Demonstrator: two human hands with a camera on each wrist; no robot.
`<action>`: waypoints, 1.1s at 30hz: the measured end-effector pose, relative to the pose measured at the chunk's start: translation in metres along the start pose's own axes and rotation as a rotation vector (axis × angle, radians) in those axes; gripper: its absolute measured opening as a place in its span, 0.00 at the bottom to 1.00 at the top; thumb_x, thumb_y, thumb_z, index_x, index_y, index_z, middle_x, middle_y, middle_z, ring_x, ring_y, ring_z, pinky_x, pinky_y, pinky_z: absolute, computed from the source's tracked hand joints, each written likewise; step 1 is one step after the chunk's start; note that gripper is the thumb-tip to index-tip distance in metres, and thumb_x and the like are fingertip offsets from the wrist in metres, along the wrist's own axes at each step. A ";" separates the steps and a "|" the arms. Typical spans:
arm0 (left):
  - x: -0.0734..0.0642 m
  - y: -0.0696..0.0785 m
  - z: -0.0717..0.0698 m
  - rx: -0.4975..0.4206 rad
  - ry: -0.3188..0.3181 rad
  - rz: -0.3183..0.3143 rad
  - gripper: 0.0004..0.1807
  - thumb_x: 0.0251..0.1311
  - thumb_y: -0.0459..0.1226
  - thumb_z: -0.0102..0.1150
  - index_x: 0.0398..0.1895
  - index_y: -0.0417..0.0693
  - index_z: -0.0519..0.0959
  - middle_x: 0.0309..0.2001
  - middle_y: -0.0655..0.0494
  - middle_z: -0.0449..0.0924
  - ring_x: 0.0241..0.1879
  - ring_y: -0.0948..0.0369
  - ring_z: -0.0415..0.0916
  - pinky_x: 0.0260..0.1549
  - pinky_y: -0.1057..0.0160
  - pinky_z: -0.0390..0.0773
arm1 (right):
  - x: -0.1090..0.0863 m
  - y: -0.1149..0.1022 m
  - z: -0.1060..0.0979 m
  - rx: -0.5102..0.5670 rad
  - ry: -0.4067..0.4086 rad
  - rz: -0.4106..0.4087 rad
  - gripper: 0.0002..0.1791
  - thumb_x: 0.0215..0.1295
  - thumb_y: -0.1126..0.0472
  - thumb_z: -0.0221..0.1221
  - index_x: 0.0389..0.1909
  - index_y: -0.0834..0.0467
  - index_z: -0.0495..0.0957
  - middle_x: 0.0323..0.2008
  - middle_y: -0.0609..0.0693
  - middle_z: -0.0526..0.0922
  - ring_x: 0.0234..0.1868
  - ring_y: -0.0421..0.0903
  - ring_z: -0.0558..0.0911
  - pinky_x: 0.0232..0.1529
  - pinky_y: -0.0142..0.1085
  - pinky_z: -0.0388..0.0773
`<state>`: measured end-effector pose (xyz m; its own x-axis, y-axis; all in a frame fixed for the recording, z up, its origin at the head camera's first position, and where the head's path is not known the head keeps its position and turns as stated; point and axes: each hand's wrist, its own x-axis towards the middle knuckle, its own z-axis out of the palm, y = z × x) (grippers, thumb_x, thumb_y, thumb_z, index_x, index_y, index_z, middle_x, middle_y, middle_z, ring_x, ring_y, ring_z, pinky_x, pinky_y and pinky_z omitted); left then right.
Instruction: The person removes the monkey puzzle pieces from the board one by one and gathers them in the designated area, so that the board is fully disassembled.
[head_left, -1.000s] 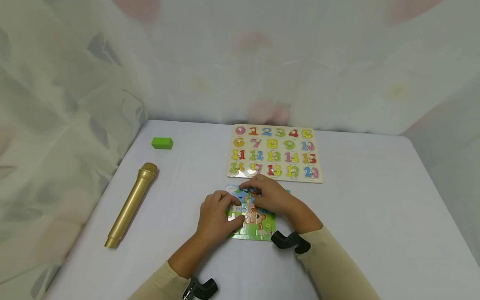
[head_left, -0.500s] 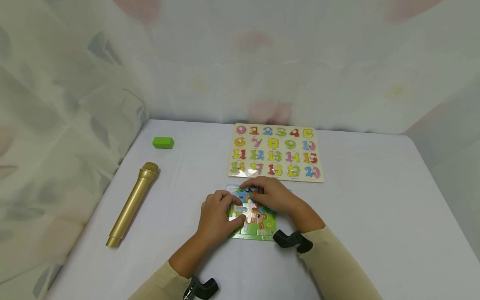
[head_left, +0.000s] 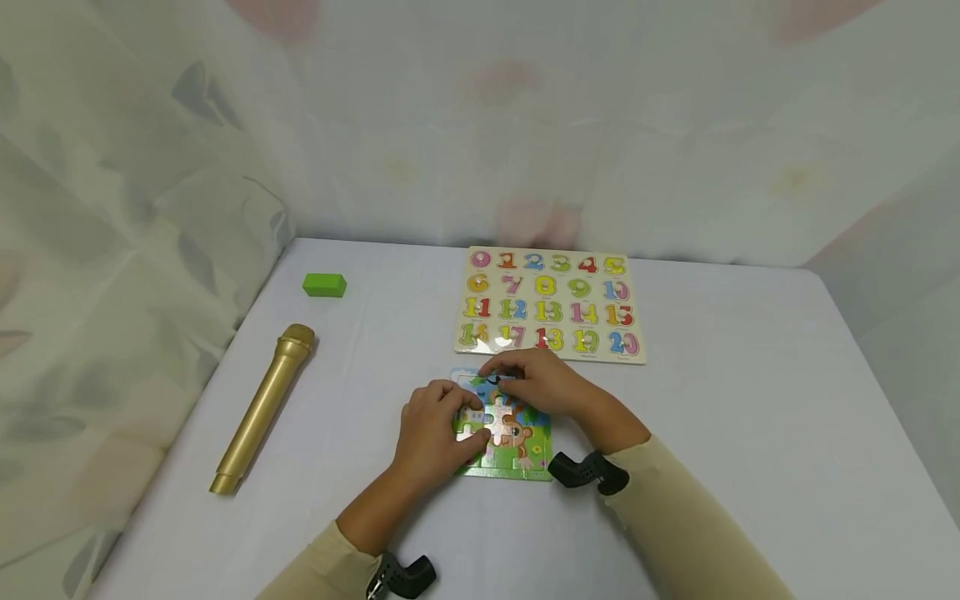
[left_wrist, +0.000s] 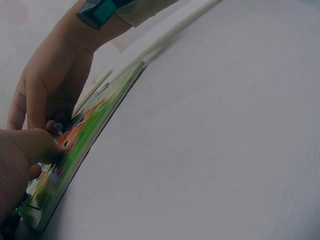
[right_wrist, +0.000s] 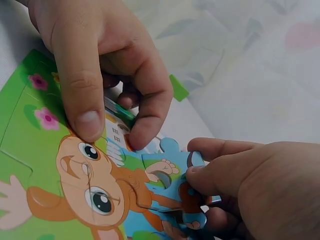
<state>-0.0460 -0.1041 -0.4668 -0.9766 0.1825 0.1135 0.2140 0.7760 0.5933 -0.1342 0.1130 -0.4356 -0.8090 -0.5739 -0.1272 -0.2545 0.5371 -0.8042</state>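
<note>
A small jigsaw puzzle (head_left: 528,462) with a cartoon monkey on green and blue lies flat on the white table. My left hand (head_left: 431,429) rests over its left side, thumb on the monkey's face and a bent index finger by the printed house, as the right wrist view shows. At the puzzle's far part my right hand (head_left: 547,387) pinches a blue and brown jigsaw piece (right_wrist: 189,200) between thumb and index finger. That piece sits among the pieces at the monkey's body, slightly tilted. My right hand hides the puzzle's far right corner in the head view.
Just beyond the puzzle lies a wooden number board (head_left: 566,325) with numerals 0 to 20. A gold microphone (head_left: 262,408) and a green block (head_left: 325,286) lie on the left of the table (head_left: 750,417). Patterned cloth hangs behind and at both sides.
My right hand shifts slightly at the puzzle's far part, its thumb moving away from me and its forearm swinging a little right. My left hand stays in place.
</note>
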 end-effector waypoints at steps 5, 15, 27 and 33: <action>0.000 0.001 -0.002 0.004 -0.005 -0.012 0.17 0.54 0.47 0.80 0.44 0.59 0.86 0.51 0.56 0.76 0.54 0.50 0.71 0.50 0.44 0.69 | 0.001 0.000 -0.001 0.010 -0.010 -0.021 0.14 0.75 0.65 0.63 0.55 0.47 0.88 0.36 0.44 0.82 0.35 0.44 0.77 0.38 0.37 0.75; 0.002 0.003 -0.004 -0.005 -0.034 -0.045 0.16 0.54 0.47 0.80 0.44 0.60 0.86 0.51 0.57 0.75 0.55 0.50 0.70 0.52 0.45 0.68 | 0.000 -0.002 -0.005 -0.010 -0.017 -0.033 0.14 0.76 0.65 0.63 0.54 0.47 0.88 0.34 0.42 0.82 0.35 0.43 0.77 0.39 0.37 0.75; 0.005 0.002 -0.004 -0.001 -0.052 -0.053 0.16 0.55 0.48 0.80 0.44 0.61 0.86 0.51 0.57 0.75 0.55 0.51 0.71 0.51 0.46 0.69 | -0.003 -0.005 -0.011 0.042 -0.004 0.034 0.14 0.76 0.64 0.62 0.55 0.45 0.87 0.39 0.45 0.83 0.36 0.46 0.80 0.40 0.40 0.79; 0.005 0.003 -0.004 -0.001 -0.047 -0.043 0.16 0.54 0.48 0.81 0.44 0.60 0.86 0.51 0.58 0.75 0.54 0.51 0.71 0.53 0.44 0.69 | -0.010 -0.003 -0.021 0.005 0.022 0.042 0.15 0.76 0.65 0.63 0.55 0.45 0.88 0.41 0.44 0.84 0.38 0.45 0.80 0.40 0.40 0.79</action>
<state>-0.0505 -0.1032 -0.4614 -0.9829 0.1770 0.0501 0.1715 0.7833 0.5975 -0.1362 0.1299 -0.4199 -0.8306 -0.5367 -0.1482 -0.2170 0.5572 -0.8015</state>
